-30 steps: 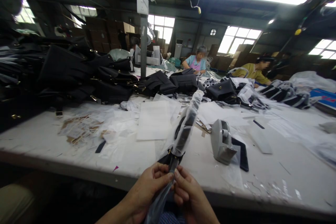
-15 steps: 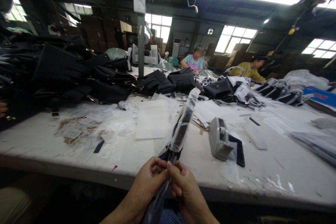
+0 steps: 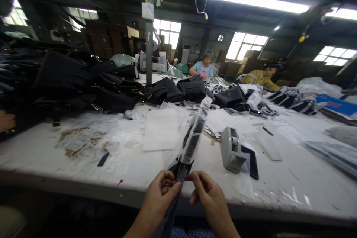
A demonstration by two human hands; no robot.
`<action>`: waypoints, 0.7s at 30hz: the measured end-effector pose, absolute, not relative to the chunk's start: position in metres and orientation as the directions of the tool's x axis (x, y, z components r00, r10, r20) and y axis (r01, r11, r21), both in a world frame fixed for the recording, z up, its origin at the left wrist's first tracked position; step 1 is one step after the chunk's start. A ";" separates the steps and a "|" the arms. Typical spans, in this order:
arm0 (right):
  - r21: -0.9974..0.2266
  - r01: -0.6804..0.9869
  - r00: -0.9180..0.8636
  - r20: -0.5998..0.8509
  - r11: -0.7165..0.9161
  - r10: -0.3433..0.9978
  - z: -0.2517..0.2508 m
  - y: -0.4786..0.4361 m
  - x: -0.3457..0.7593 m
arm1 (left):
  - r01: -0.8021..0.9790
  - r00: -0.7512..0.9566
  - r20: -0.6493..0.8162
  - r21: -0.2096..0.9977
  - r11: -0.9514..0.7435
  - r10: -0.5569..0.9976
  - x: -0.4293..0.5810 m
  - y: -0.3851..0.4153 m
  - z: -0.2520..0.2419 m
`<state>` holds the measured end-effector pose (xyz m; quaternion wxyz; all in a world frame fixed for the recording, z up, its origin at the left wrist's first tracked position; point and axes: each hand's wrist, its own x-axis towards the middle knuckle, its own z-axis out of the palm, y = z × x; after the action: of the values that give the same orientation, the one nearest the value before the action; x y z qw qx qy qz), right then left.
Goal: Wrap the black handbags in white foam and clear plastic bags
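A black bag (image 3: 172, 208), seen edge-on, stands at the table's front edge. Its upright handle (image 3: 194, 139) is wrapped in clear plastic, and small gold-coloured fittings show at the handle's base. My left hand (image 3: 159, 195) is closed on the bag's narrow side just below those fittings, thumb on top. On the other side, my right hand (image 3: 208, 191) has its fingers curled, with thumb and forefinger pinched close to the handle's base. Whatever lies between those fingertips is too small to make out.
Right of the bag stand a grey tape dispenser (image 3: 232, 152) and a dark phone-like slab (image 3: 252, 161). White sheets (image 3: 160, 129) and tags (image 3: 80, 141) lie leftward. Black bags (image 3: 61, 72) are heaped behind. A co-worker's hand (image 3: 7, 121) shows at left; two people (image 3: 203, 68) work opposite.
My right hand has drawn away to the right from my left hand, which it was touching. My left hand keeps its hold on the bag. The view has tilted slightly upward.
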<state>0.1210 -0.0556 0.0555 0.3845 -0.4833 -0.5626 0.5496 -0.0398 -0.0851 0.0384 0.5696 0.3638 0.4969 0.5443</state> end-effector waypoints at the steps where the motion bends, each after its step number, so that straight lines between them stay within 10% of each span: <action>1: -0.985 0.172 -0.176 -0.016 0.015 0.984 0.060 -0.052 0.128 | -0.174 -0.112 -0.134 0.978 0.114 0.985 -0.041 -0.085 0.038; 8: -0.959 0.144 -0.096 0.233 0.245 0.968 0.106 -0.023 0.133 | 0.408 -0.140 0.215 0.902 -0.141 0.967 -0.064 -0.082 0.037; 14: -0.965 -0.250 -0.256 0.145 0.080 0.956 0.172 0.008 0.119 | 0.269 -0.281 0.240 0.949 -0.163 0.929 -0.058 -0.072 0.044; 21: -0.954 -0.231 -0.471 -0.062 -0.190 0.880 0.236 0.062 0.115 | 0.230 -0.049 0.178 0.960 -0.162 0.983 -0.047 -0.069 0.051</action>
<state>0.1147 0.0620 0.2361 0.3974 -0.3266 -0.4968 0.6990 -0.0469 -0.0695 0.0506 0.3777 0.5768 0.5254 0.4985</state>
